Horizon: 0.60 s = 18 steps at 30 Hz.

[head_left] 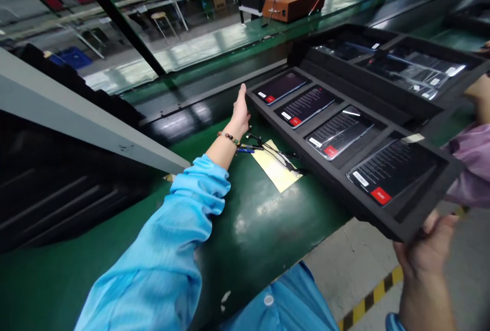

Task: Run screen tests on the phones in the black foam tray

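Note:
My left hand (pixel 240 114) presses against the far left end of a black foam tray (pixel 340 167), thumb pointing up; its other fingers are mostly behind the tray. At the near right corner, my right hand (pixel 429 254) grips the same tray from below. The tray is tilted and held above the green bench. Several smartphones (pixel 339 132) lie in its slots in a row, screens up, showing lines of text, each with a red patch and a white label. Under the tray's left side are thin black cables (pixel 264 144), a blue pen (pixel 245 150) and a yellow paper (pixel 277 172).
Behind it is a second black tray (pixel 317 57) with more phones; a co-worker's hand (pixel 481 93) and purple sleeve (pixel 472 167) are at its right. Black stacked trays (pixel 57 183) and a grey post (pixel 92 111) stand left. An orange machine (pixel 291 6) sits beyond the green bench (pixel 268 234).

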Tool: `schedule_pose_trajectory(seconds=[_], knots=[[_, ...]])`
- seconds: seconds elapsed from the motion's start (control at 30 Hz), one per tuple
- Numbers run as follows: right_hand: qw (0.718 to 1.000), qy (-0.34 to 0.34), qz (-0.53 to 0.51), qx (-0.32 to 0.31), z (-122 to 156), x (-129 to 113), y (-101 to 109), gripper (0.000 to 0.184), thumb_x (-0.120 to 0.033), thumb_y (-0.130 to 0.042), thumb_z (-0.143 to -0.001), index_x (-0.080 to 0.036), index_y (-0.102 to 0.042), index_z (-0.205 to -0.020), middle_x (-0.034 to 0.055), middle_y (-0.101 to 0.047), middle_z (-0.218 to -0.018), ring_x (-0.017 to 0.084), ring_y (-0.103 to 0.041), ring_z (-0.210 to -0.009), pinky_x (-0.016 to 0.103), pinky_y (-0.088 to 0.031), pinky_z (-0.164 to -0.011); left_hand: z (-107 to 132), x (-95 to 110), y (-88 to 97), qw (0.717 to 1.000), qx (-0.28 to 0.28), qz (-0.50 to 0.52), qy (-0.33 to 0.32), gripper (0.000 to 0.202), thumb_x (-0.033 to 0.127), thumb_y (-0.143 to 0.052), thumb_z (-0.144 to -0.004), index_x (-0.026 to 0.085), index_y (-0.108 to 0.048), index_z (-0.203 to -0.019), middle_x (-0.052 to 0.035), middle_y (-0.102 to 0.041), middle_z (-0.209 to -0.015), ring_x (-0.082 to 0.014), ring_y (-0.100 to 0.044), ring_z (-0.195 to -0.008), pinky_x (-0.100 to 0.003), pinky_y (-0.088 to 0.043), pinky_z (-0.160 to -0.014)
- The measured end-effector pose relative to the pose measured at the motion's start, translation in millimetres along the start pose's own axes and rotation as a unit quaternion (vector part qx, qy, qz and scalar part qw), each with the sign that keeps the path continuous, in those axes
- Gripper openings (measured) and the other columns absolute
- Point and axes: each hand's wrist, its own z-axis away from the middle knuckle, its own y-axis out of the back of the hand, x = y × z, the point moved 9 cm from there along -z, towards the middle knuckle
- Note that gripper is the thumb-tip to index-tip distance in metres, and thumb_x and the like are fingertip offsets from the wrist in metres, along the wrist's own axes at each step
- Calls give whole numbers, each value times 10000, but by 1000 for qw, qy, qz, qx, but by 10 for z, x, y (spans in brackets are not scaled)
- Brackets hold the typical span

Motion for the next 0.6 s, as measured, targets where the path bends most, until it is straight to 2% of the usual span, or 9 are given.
schedule_pose_trajectory(seconds=[0.03, 0.1, 0.17, 0.23, 0.3, 0.37, 0.47, 0.6], knots=[[998, -58, -18, 12, 13, 82, -82, 616, -849, -511, -967, -337, -803, -1148, 51, -789, -1266, 351, -733, -1302, 604, -592, -1133, -114, 55, -56, 1000, -22, -18, 7, 569, 815, -640, -951, 251, -680, -1019, -76, -742, -1167, -235, -648, -1318, -340, -513, -1104], [985, -156, -60, 46, 49, 167, -239, 613, -844, -561, -951, -320, -815, -1139, 36, -792, -1285, 320, -733, -1298, 531, -625, -1121, -286, 58, -214, 994, -86, -50, 50, 624, 845, -609, -953, 226, -687, -958, -74, -767, -991, -230, -689, -1188, -356, -499, -1112], [967, -211, -110, 88, 68, 146, -366, 642, -871, -625, -897, -327, -819, -1176, 27, -776, -1362, 318, -684, -1389, 508, -637, -1123, -388, 32, -326, 987, -125, -74, 74, 657, 871, -596, -940, 221, -694, -945, -69, -767, -885, -223, -701, -1094, -368, -497, -1108], [948, -247, -152, 130, 87, 105, -449, 642, -875, -682, -855, -340, -829, -1179, 18, -774, -1385, 332, -634, -1467, 515, -640, -1136, -447, 31, -380, 984, -137, -89, 66, 685, 905, -575, -921, 234, -707, -958, -70, -774, -866, -236, -710, -1066, -376, -507, -1083], [936, -260, -175, 163, 110, 63, -481, 611, -858, -714, -841, -355, -835, -1167, -1, -783, -1369, 339, -615, -1496, 532, -640, -1150, -466, 34, -409, 982, -151, -102, 55, 734, 956, -526, -897, 251, -723, -954, -83, -792, -885, -267, -723, -1054, -383, -532, -1030], [929, -264, -186, 180, 142, 55, -473, 554, -832, -719, -854, -369, -840, -1132, -23, -801, -1325, 329, -656, -1454, 531, -653, -1138, -464, 52, -403, 979, -165, -114, 47, 767, 986, -512, -867, 256, -737, -943, -102, -803, -895, -297, -735, -1027, -393, -554, -969], [921, -282, -202, 180, 189, 127, -417, 504, -815, -737, -853, -380, -839, -1088, -42, -840, -1186, 297, -780, -1247, 484, -697, -1057, -461, 99, -329, 975, -180, -125, 37, 772, 979, -519, -859, 249, -749, -956, -117, -802, -872, -313, -746, -974, -393, -567, -899], [920, -291, -223, 139, 151, 182, -376, 697, -861, -790, -769, -269, -828, -1134, 33, -858, -1040, 319, -826, -1093, 493, -708, -990, -549, 166, -269, 978, -178, -110, 0, 813, 992, -384, -890, 263, -725, -1005, -76, -789, -836, -293, -741, -924, -360, -564, -816]])
